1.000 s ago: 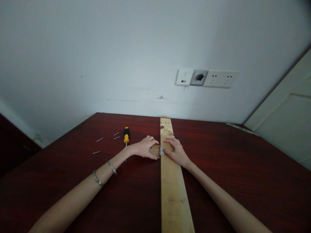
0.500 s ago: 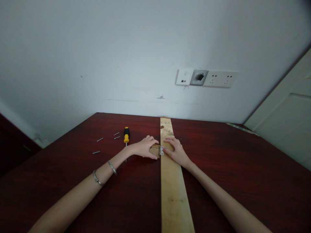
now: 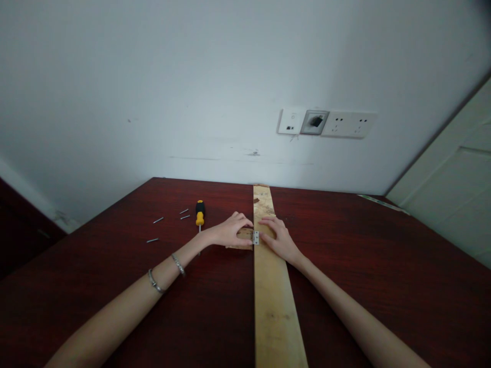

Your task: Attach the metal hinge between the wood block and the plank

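Note:
A small metal hinge [image 3: 256, 237] with screw holes lies on the left edge of a long pale wooden board [image 3: 274, 301]. Beside it, a short piece of wood [image 3: 243, 245] butts up to the board from the left, partly under my left hand [image 3: 230, 230]. That hand is open, thumb and forefinger spread, their tips close to the hinge's left side; contact is hard to make out. My right hand [image 3: 282, 240] rests open on the board, its thumb tip just right of the hinge and its fingers beyond.
On the dark red table [image 3: 215, 317], a yellow and black screwdriver [image 3: 200, 213] lies left of the board, its shaft partly behind my left wrist. Several screws [image 3: 158, 220] are scattered farther left. Behind stands a wall with sockets [image 3: 347, 125]; a white door [image 3: 460, 179] is at right.
My left thumb and fingertips have shifted right and closer to the hinge, uncovering more of the short wood piece. The right thumb has drawn slightly away from the hinge.

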The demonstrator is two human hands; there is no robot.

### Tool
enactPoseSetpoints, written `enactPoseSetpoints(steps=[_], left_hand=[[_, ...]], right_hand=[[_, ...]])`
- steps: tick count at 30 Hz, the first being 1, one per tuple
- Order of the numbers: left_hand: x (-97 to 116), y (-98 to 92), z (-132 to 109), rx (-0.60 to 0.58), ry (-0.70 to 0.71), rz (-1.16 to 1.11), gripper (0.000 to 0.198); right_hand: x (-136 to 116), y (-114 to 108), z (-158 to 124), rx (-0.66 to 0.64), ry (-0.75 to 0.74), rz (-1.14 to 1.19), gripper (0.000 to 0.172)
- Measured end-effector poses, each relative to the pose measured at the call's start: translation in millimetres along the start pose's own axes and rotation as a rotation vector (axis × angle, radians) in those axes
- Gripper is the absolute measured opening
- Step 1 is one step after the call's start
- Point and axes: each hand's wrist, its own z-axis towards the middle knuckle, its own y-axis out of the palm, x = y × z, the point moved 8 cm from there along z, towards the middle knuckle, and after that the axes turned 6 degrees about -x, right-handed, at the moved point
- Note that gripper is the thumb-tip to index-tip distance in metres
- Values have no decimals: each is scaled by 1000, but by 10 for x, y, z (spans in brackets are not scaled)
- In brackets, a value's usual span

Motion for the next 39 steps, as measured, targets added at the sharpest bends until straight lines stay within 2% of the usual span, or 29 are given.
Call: enactPoseSetpoints(steps=[39], left_hand=[[-29, 81, 33, -2, -1, -23, 46]], right_hand=[[-6, -3, -1, 16, -6, -10, 29]])
